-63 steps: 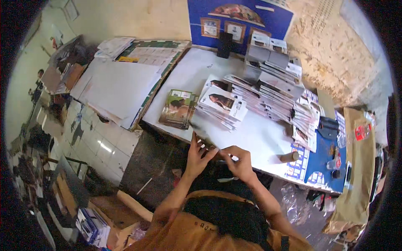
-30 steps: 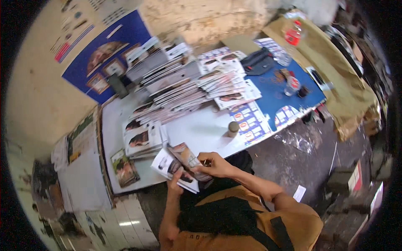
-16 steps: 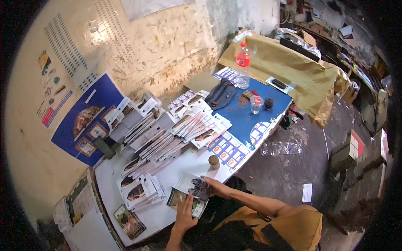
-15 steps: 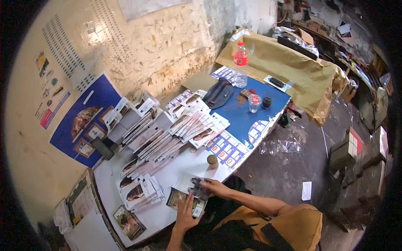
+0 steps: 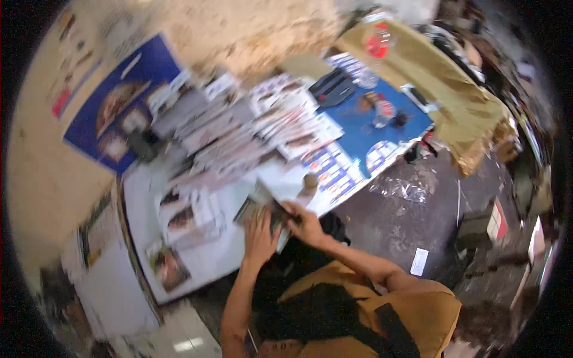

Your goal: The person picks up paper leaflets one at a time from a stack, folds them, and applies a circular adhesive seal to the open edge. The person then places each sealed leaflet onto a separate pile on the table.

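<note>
My left hand lies with its fingers stretched out flat over a dark green printed packet at the near edge of the white table. A pale, thin flap stands up at the packet's far side. Close by on the right, my right hand has its fingers closed at the packet's edge on something dark, too blurred to name. A small tan cylindrical object stands upright just beyond the right hand. To the left lie a stack of white printed packets and a green-brown picture packet.
Several piled rows of white packets fill the table's far side. Behind them on the blue mat are a dark pouch, a plastic cup and a red-labelled bottle. Brown paper covers a surface beyond. Boxes stand at right.
The view has shifted, so the table sits higher in the picture and is blurred. My left hand stays on the packet; my right hand remains beside it, now lower at the packet's edge.
</note>
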Available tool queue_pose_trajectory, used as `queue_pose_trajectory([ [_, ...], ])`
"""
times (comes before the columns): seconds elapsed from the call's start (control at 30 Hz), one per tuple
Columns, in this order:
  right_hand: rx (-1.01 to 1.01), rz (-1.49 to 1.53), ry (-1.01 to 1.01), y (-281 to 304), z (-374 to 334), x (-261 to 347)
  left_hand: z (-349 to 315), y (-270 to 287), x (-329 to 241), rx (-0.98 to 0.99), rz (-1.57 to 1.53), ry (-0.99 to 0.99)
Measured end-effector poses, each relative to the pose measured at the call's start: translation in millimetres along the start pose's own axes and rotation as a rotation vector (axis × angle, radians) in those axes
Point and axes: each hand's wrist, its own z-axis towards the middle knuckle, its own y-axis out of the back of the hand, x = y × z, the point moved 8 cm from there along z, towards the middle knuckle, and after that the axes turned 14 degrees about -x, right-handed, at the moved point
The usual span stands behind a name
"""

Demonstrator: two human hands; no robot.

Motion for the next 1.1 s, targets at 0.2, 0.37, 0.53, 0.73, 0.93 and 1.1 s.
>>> queue_pose_trajectory([
  [0.2, -0.017, -0.204, 0.391, -12, -1, 35, 10, 5, 19, 0.002, 0.007, -0.017],
  [0.37, 0.086, -0.422, 0.413, -20, -14, 24, -24, 43, 26, -0.300, 0.104, 0.335],
  [0.53, 0.286, -0.515, 0.577, -46, -31, 33, -50, 29, 41, -0.161, 0.284, 0.281],
  [0.73, 0.364, -0.604, 0.529, -56, -30, 35, -53, 50, 50, -0.339, 0.079, 0.331],
  [0.93, 0.459, -0.640, 0.540, -66, -38, 40, -56, 48, 54, -0.290, 0.151, 0.316],
  [1.1, 0.464, -0.677, 0.592, -72, -42, 46, -57, 47, 52, -0.297, 0.194, 0.290],
])
